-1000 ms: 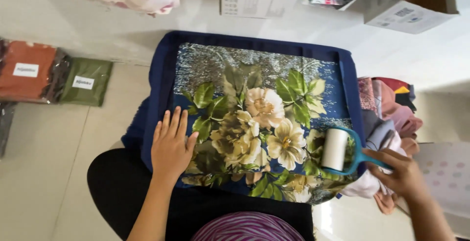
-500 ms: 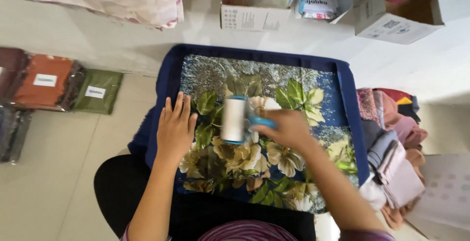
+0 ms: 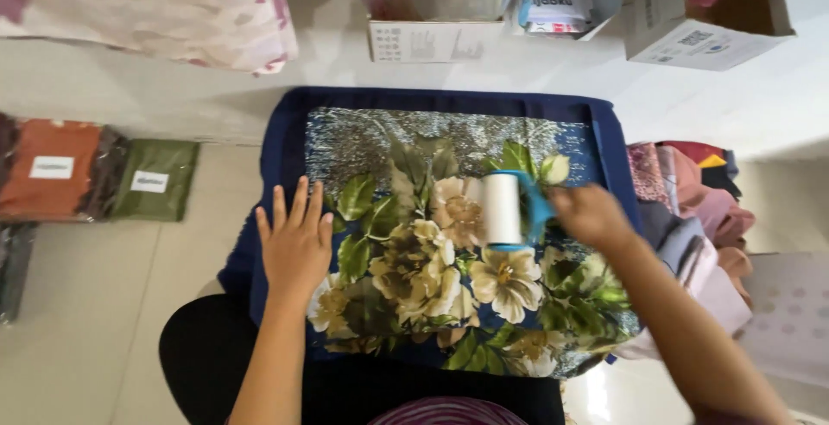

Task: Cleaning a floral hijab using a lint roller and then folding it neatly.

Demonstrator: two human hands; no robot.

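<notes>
Left hand (image 3: 295,242) lies flat, fingers spread, gripping nothing, pressing the near-left part of the floral scarf (image 3: 449,235) that is spread over the person's lap. Right hand (image 3: 590,214) is closed around the blue handle of the white lint roller (image 3: 503,209), whose roll touches the cloth near its middle, just beside the pale flowers; best to keep the fabric taut under the flat palm and roll in straight, overlapping passes so no wrinkle drags. Farther off: folded cloths (image 3: 691,209) at right, packaged garments (image 3: 95,179) at left, cardboard boxes (image 3: 699,28) beyond.
</notes>
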